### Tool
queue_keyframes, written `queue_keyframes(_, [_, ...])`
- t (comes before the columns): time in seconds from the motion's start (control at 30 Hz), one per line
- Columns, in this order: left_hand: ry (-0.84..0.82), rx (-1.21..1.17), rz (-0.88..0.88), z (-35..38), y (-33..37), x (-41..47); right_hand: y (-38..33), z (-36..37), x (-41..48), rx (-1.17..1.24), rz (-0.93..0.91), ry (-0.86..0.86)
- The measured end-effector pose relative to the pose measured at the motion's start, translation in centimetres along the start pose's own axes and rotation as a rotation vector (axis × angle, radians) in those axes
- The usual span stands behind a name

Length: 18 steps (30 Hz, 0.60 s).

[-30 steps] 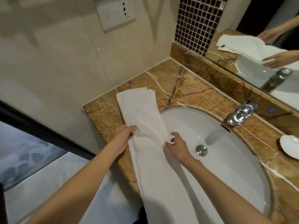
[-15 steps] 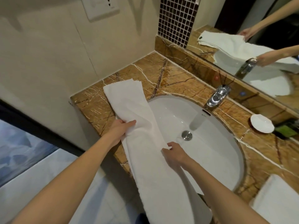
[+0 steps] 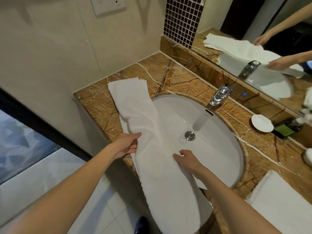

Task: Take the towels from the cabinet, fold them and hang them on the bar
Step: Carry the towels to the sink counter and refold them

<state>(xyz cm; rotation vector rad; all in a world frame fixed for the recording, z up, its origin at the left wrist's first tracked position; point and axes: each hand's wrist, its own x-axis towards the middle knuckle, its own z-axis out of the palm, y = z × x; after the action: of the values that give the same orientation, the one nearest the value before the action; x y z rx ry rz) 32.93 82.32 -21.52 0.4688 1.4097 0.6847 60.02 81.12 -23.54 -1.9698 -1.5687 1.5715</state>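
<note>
A long white towel, folded into a narrow strip, lies across the brown marble counter and the left rim of the white sink; its near end hangs over the counter's front edge. My left hand grips the towel's left edge, thumb on top and fingers under the cloth, which bunches up there. My right hand pinches the towel's right edge over the basin. A second folded white towel lies on the counter at the lower right.
A chrome faucet stands behind the basin, with the drain below it. A white dish and a dark green item sit at the right by the mirror. Tiled floor lies below left.
Both hands have slid along the towel toward me, and the left edge now bunches up under my left hand. The view has shifted right, showing the second towel.
</note>
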Motion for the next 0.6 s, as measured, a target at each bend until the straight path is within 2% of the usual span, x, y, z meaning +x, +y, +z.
queue_keyframes(0.1, [-0.022,-0.081,-0.001,1.1,-1.7,-1.5,0.7,-0.1,-0.6,0.028,-0.009,-0.026])
queue_keyframes(0.17, [0.011,-0.046,-0.025,1.9,-2.8,-2.6,0.9,-0.3,-1.1,0.047,-0.010,-0.035])
queue_keyframes(0.33, [0.268,0.345,0.016,5.1,-6.0,-6.1,1.9,-0.9,-2.4,0.055,-0.047,-0.089])
queue_keyframes(0.4, [0.341,0.384,0.057,6.4,-7.5,-7.1,2.4,-1.1,-3.0,0.041,-0.069,-0.101])
queue_keyframes(0.47, [0.415,0.337,0.065,7.5,-9.0,-8.0,2.9,-1.3,-3.5,0.032,-0.085,-0.104])
queue_keyframes(0.6, [0.474,-0.083,0.028,8.9,-10.7,-9.7,4.0,-1.5,-4.7,-0.012,-0.112,-0.108])
